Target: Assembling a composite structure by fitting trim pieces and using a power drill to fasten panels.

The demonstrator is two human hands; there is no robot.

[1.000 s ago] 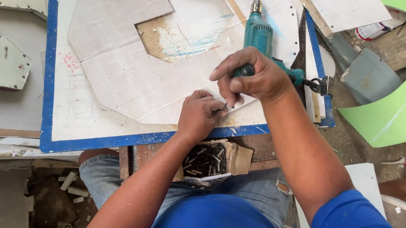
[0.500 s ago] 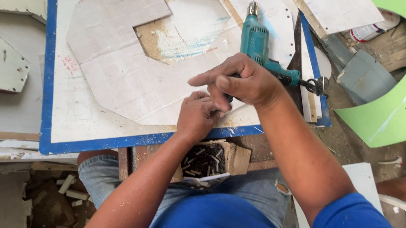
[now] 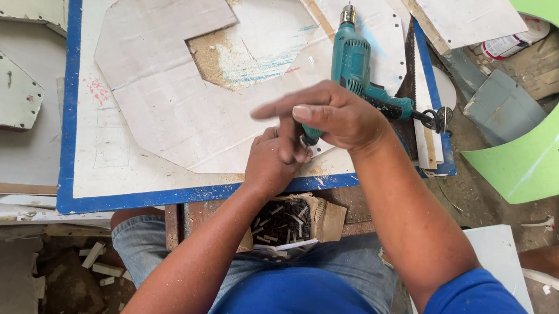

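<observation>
Pinching something too small to identify, your left hand and right hand meet just beside the teal drill on the table.

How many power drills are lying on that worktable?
1. A teal drill lies on the white blue-edged board, just beyond the right hand, which meets the left hand. Others could be hidden off frame.
</observation>
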